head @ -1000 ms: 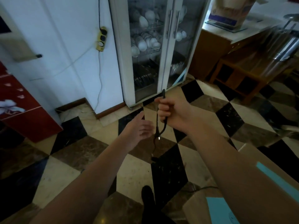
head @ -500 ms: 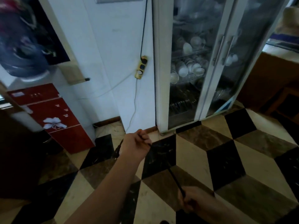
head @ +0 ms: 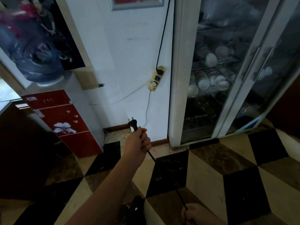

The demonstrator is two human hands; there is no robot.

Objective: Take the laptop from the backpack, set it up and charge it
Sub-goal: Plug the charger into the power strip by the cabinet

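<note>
Since a second ago the view has swung from the glass-doored white dish cabinet point(head: 227, 70) to the white wall point(head: 123, 62) beside it, and my grip has swapped: the black two-pin plug point(head: 133, 125), then dangling from my right hand, is now up front in my left. I read that as closing on the socket; the laptop and backpack are out of view, so charging looks like the last step left.

The room first: chequered marble floor point(head: 211, 176) across the lower frame, the cabinet from one to three o'clock, a red water dispenser with a flower print point(head: 65, 124) at nine, its blue bottle point(head: 37, 62) at ten. At twelve the yellow power strip point(head: 156, 78) hangs on the wall, its top socket taken, two below free.

My left hand point(head: 138, 143) at centre is closed around the plug's neck, pins toward the wall. My right hand point(head: 191, 214) at five pinches the thin black charger cable point(head: 164, 171), taut between both.
</note>
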